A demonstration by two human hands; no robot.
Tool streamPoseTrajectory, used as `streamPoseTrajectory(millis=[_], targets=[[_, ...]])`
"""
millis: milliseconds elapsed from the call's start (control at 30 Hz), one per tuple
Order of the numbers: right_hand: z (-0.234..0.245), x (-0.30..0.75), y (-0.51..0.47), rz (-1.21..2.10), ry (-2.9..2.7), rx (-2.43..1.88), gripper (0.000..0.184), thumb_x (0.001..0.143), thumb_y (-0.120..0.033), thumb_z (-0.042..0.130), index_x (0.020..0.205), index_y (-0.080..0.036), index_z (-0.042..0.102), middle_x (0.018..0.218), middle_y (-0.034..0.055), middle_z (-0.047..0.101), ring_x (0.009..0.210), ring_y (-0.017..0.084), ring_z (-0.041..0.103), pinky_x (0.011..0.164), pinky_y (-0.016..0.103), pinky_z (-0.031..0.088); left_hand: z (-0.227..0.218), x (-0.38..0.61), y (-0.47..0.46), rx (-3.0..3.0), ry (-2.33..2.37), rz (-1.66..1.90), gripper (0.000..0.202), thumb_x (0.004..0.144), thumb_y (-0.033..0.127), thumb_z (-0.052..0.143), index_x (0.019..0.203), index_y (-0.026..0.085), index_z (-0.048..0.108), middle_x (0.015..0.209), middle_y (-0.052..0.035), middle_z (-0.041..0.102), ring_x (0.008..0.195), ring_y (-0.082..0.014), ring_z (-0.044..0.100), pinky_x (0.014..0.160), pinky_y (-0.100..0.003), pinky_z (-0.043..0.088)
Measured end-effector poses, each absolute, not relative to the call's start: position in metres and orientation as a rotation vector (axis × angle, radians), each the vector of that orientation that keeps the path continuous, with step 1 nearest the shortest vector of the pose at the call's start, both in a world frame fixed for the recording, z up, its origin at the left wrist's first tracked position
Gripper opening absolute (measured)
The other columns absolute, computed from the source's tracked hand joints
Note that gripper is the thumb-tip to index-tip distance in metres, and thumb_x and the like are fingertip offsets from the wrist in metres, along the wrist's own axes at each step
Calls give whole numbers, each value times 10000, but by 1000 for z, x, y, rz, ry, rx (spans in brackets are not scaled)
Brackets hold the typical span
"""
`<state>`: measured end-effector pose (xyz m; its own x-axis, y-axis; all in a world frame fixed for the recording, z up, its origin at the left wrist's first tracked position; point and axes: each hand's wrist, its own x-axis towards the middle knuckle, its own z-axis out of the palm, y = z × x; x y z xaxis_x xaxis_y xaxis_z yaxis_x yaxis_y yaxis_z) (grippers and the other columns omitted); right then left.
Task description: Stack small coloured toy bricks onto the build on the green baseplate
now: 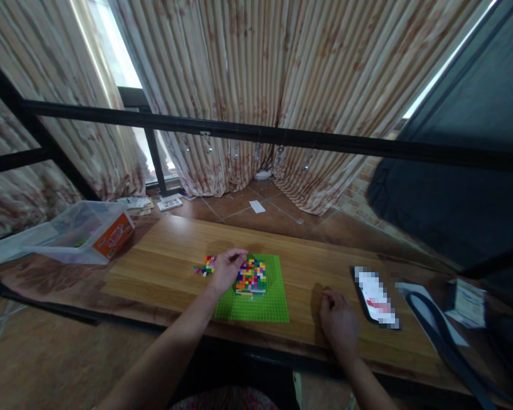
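The scene is dimly lit by daylight admitted through the window [111, 51] at upper left, which is blown out to white, and warmed by the curtains [248, 85]. A soft shadow is cast on the wooden board [308, 267] left of the right hand [340, 324]. Edges are bowed by the wide lens, and the phone [376, 297] is pixelated.

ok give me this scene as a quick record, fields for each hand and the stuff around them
left hand: fingers curled, at the left edge of the baseplate, between loose bricks and brick block; any brick in it is hidden
right hand: loose fist resting on the board, right of the baseplate
brick block: multicolour, on the green baseplate
phone: right of the right hand
bin: far left, clear plastic
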<state>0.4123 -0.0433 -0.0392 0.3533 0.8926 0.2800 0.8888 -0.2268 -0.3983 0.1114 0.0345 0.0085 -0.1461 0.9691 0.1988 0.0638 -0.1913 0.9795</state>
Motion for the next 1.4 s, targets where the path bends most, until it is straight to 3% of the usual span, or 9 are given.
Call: streamPoseTrajectory(millis=[333, 733, 1400], targets=[[-40, 413, -44, 18, -1547, -2121, 333, 920, -310, 391, 1004, -156, 674, 1019, 106, 644, 818, 205, 560, 667, 300, 336, 3, 113, 36, 1198, 1270, 1449, 168, 699, 250, 675, 833, 183, 752, 794, -16, 735, 716, -148, 641, 701, -277, 524], [-38, 413, -43, 30, -1531, -2145, 352, 915, -323, 379, 1010, -159, 675, 1024, 108, 644, 803, 202, 552, 648, 298, 330, 2, 113, 35, 1193, 1264, 1413, 159, 726, 305, 700, 816, 194, 769, 874, -46, 763, 824, -195, 688, 832, -346, 531], [-37, 412, -44, 10, -1545, -2159, 355, 904, -320, 376, 1017, -163, 674, 1011, 106, 634, 796, 204, 556, 638, 306, 329, -5, 120, 34, 1227, 1335, 1479, 153, 754, 298, 655, 813, 199, 755, 860, -35, 763, 828, -197, 689, 841, -352, 528]])
